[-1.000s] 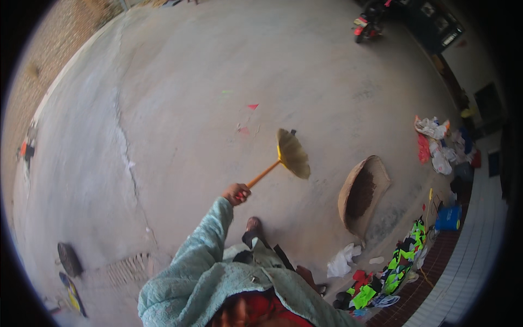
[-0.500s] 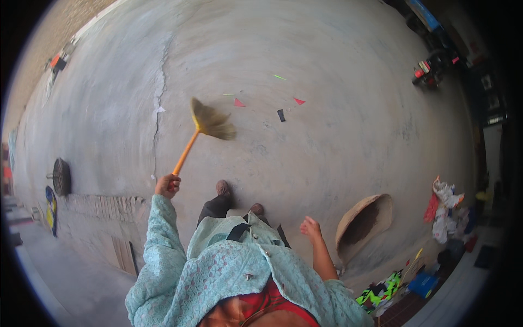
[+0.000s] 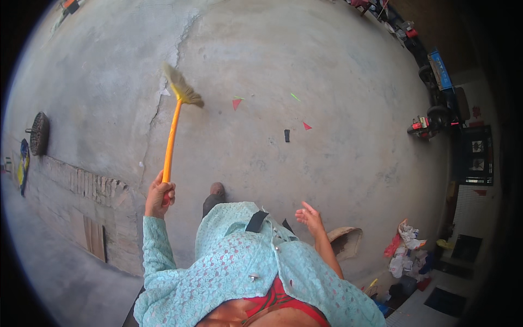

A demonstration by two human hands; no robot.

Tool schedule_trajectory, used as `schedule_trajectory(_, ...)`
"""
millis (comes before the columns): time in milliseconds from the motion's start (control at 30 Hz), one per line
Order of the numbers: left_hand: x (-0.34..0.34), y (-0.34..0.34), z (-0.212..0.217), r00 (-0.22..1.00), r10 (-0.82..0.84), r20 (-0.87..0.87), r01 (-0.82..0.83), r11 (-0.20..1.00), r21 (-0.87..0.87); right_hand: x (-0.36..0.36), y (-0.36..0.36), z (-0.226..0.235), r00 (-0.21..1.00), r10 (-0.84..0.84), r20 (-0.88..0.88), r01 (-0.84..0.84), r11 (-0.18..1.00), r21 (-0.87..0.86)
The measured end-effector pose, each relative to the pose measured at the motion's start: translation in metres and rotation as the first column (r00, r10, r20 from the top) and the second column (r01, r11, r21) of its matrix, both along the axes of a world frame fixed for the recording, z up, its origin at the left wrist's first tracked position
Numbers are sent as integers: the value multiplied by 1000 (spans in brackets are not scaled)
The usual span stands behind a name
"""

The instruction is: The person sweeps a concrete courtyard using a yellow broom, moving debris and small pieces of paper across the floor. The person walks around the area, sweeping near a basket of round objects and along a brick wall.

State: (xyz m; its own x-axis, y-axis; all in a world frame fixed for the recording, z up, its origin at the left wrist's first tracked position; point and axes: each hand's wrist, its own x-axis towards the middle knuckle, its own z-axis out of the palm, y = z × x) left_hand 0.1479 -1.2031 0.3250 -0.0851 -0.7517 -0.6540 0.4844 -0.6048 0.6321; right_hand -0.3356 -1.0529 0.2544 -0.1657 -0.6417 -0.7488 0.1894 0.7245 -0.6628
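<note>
My left hand [image 3: 159, 195] is wrapped round the orange handle of a broom [image 3: 172, 136]. Its fan-shaped straw head is slightly blurred and lies over a crack in the concrete floor, ahead and to the left. To the right of the bristles, a red scrap [image 3: 236, 103] lies by a thin green strip. Farther right are another green strip [image 3: 295, 97], a second red scrap [image 3: 307, 126] and a black piece [image 3: 287, 135]. My right hand [image 3: 310, 218] is held out at waist height with its fingers stretched, holding nothing, near a basket-like scoop [image 3: 346, 241] partly hidden behind my forearm.
A motorbike [image 3: 427, 124] stands at the right. Bags and clutter [image 3: 406, 253] lie along the lower right wall. On the left, a round basket [image 3: 39, 133] and a yellow-and-blue item [image 3: 23, 166] sit by a brick edge [image 3: 81, 179]. The floor crack [image 3: 177, 52] runs front to back.
The broom head has swung left and farther ahead, away from the scraps. My view has turned and shifted, and the scoop now shows less behind my right arm.
</note>
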Motion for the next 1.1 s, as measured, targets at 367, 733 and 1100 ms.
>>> schedule_trajectory(367, -126, -66, 23, 899, -358, -253, 394, 913, 108, -70, 49, -38, 990, -58, -131, 83, 977, 195)
schedule_trajectory(733, -263, -123, -43, 690, -684, -238, 723, 633, 276, -175, -96, -57, 992, -121, 35, 112, 973, 204)
schedule_trajectory(1100, -176, -142, -68, 871, -485, 74, 414, 808, 419, -190, -150, -56, 995, -71, -67, 85, 964, 251)
